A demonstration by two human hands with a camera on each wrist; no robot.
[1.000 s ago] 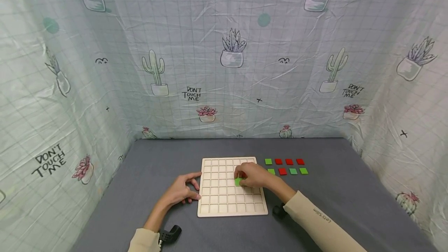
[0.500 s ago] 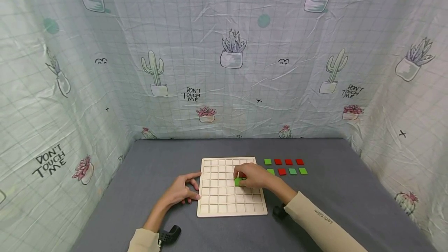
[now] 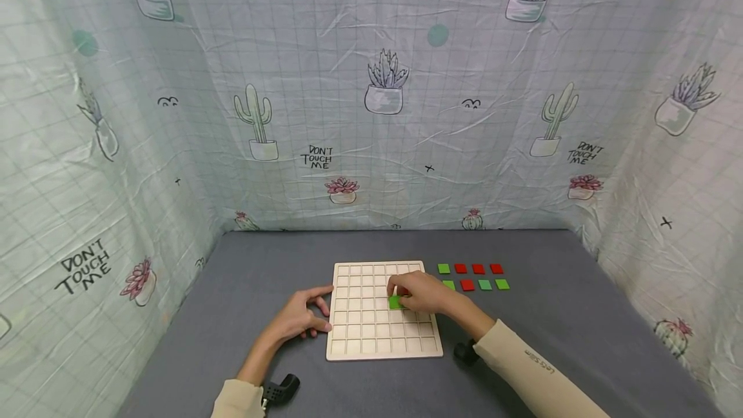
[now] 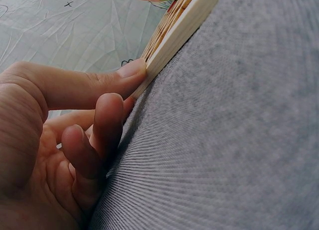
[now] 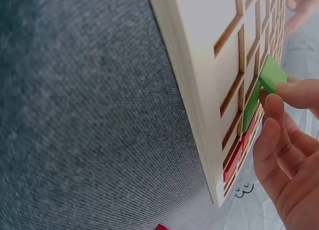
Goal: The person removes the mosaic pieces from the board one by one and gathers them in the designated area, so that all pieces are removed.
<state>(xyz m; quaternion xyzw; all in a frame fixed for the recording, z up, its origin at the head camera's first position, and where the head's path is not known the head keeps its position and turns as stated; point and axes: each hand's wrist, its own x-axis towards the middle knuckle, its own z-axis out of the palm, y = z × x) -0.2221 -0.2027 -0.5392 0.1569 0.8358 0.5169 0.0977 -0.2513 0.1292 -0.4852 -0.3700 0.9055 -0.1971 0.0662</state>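
Observation:
A wooden grid board (image 3: 355,332) lies flat on the table, with square cells. My right hand (image 3: 420,291) is over its right half and pinches a green square tile (image 5: 273,74) between thumb and fingers. In the right wrist view that tile is tilted at the cells. Close to it, another green tile (image 5: 250,108) and red tiles (image 5: 233,162) sit in cells, mostly hidden by the hand in the head view. My left hand (image 3: 296,313) touches the board's left edge with thumb and forefinger spread apart, its other fingers loosely bent.
To the right of the board, loose tiles lie in two rows on the grey tabletop (image 3: 557,315): red tiles (image 3: 478,269), green tiles (image 3: 502,284) and a bluish-green tile (image 3: 484,284). A cactus-print curtain (image 3: 348,115) stands behind and at both sides.
Both hands stay almost in place. Slightly more of the green tile shows beside my right thumb in the head view.

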